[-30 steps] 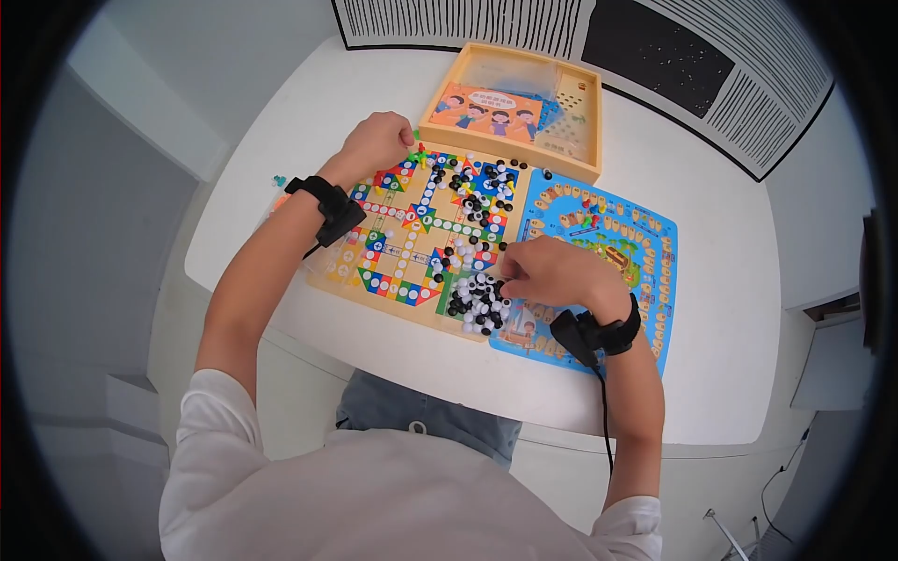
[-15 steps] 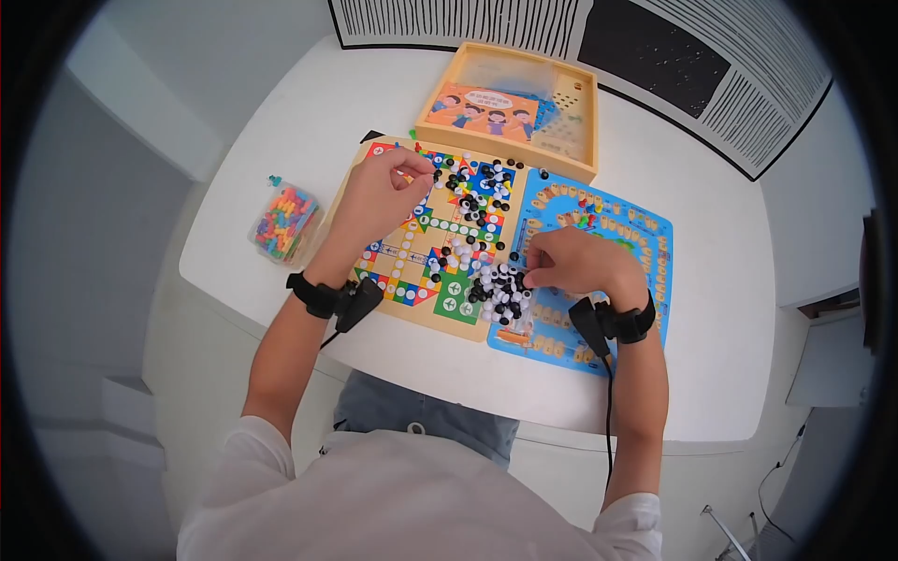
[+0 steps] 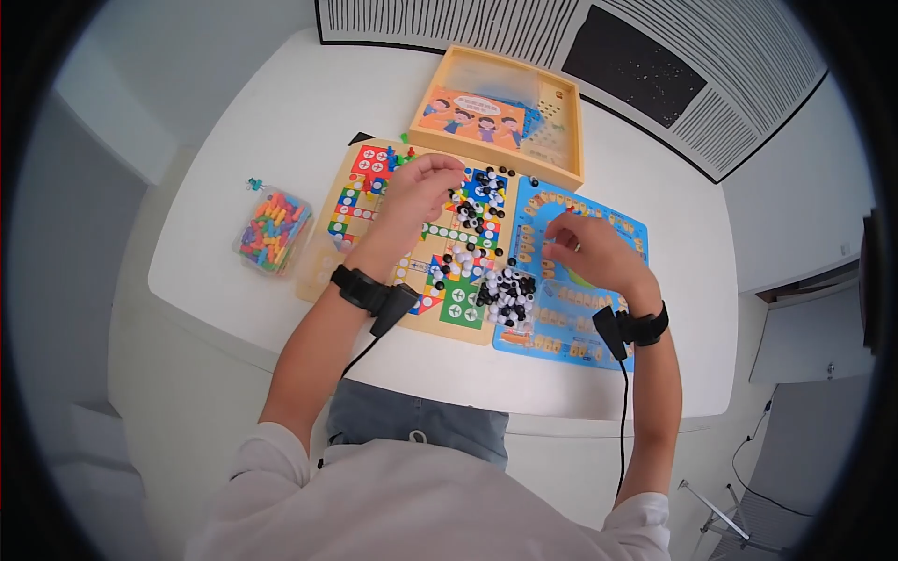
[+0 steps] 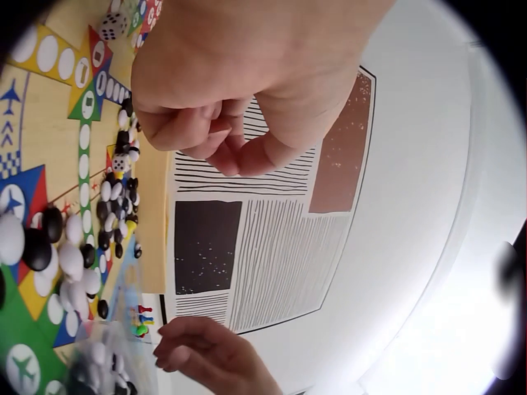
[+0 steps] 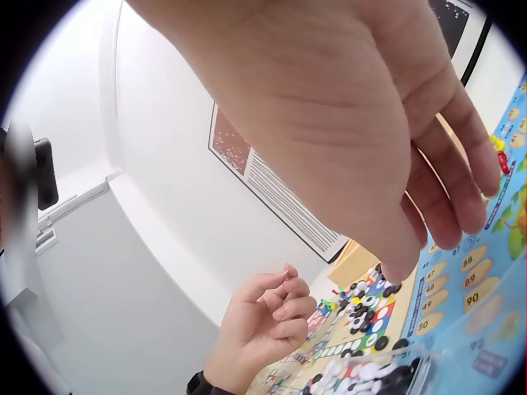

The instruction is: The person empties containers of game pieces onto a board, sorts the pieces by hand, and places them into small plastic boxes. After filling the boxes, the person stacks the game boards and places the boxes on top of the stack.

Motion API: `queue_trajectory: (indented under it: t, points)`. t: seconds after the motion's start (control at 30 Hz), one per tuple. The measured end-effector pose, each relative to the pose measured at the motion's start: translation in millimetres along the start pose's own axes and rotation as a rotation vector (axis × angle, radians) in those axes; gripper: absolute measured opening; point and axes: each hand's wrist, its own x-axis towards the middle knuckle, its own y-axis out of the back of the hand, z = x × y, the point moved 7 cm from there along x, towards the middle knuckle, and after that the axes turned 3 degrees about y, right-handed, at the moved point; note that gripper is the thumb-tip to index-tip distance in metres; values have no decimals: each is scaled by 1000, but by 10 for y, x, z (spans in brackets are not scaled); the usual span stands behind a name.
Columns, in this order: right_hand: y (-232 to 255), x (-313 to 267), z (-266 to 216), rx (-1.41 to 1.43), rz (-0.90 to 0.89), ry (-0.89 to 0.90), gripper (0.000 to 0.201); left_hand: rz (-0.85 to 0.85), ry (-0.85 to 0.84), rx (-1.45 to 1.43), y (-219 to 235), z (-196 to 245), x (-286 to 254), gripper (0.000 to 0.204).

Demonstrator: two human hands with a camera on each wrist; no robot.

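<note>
My left hand (image 3: 412, 201) hovers over the ludo-style board (image 3: 351, 248), its fingers loosely curled and nothing visible between them. Close to its fingertips lie scattered black and white stones (image 3: 470, 217), and coloured pawns (image 3: 400, 157) stand just beyond it. My right hand (image 3: 599, 252) is over the blue path board (image 3: 636, 229), palm down with fingers loosely extended and no object in them. Beside it, a clear plastic box (image 5: 423, 375) holds a heap of black and white stones (image 3: 506, 297) where the two boards meet.
A clear box of coloured pegs (image 3: 273, 232) stands at the table's left, with a small teal piece (image 3: 254, 184) behind it. A shallow wooden tray (image 3: 496, 161) with an orange booklet (image 3: 472, 117) sits at the back. A die (image 4: 113, 26) lies on the ludo-style board.
My left hand has moved from the pawns at the board's far left rightward toward the stones. The stone box has shifted right, baring the green corner; my right hand has come away from it.
</note>
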Motion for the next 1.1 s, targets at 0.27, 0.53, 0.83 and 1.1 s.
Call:
queue_trajectory:
  t: [0.27, 0.53, 0.83, 1.1]
  points:
    - [0, 527, -64, -271, 293, 139, 36, 152, -336, 422, 91, 27, 22, 16]
    - [-200, 942, -52, -551, 176, 55, 27, 164, -332, 492, 112, -84, 60, 14]
    - [-118, 958, 103, -324, 196, -16, 10, 123, -352, 499, 99, -140, 84, 12]
    - [-163, 772, 316, -7, -121, -286, 18, 67, -323, 488, 31, -142, 51, 13]
